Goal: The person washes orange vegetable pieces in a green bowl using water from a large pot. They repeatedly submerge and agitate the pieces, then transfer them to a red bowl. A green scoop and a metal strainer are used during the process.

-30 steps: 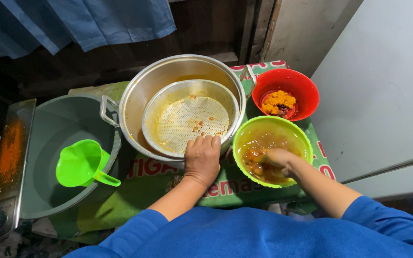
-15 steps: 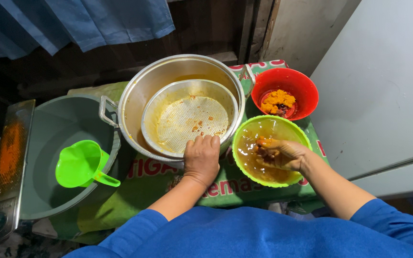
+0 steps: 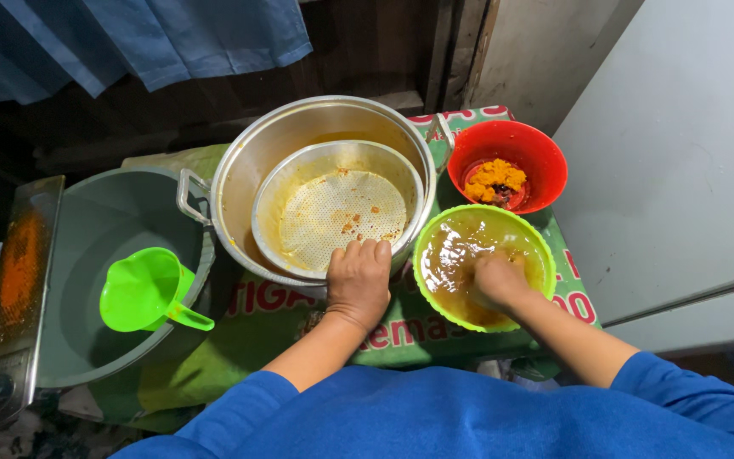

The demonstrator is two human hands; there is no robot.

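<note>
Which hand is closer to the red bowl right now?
Right. The right hand is in the green bowl just in front of the red bowl; the left hand grips the strainer rim farther left.

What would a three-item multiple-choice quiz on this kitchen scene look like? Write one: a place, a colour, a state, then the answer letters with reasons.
1. Where does the green scoop lie?
A. In the grey tub
B. In the red bowl
C. On the floor

2. What colour is the bowl that holds the orange paste?
A. Green
B. Red
C. Grey

3. What is the right hand doing?
A. Resting on the cloth
B. Holding the scoop
C. Dipped in the brown liquid of the green bowl

Answers: 1 A, the scoop sits inside the tub's wall. 2 B, the paste lies in the red bowl. 3 C, the fingers are under the liquid, while the left hand grips the strainer rim.
</note>
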